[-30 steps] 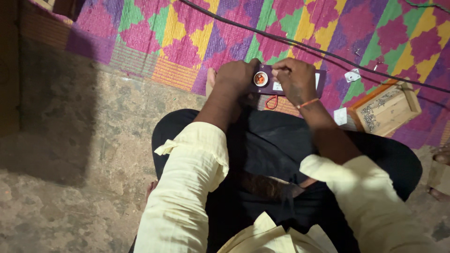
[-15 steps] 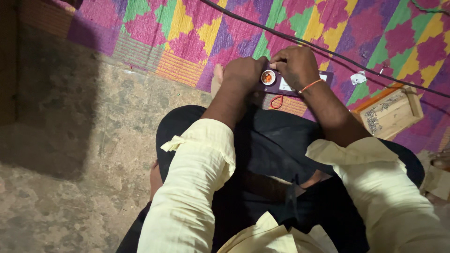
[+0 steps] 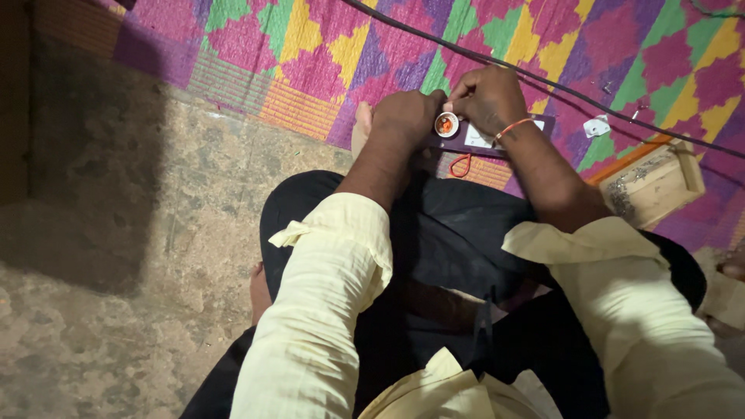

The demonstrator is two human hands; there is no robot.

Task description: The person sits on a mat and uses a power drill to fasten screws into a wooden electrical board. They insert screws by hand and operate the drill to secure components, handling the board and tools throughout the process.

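Dark plastic shows between the two hands: a flat black board [image 3: 497, 136] lies on the patterned woven mat [image 3: 310, 54], and a small round white-rimmed part with an orange centre [image 3: 446, 124] sits at its left end. Left hand [image 3: 405, 118] is curled over that end, touching the round part; what its fingers pinch is hidden beneath the knuckles. Right hand [image 3: 490, 99], wearing an orange wrist thread [image 3: 514, 127], has its fingertips pressed together just above the round part, their hold too small to make out. A red wire loop [image 3: 461, 165] hangs below. Farther right, a wooden box [image 3: 656, 186] rests on the mat.
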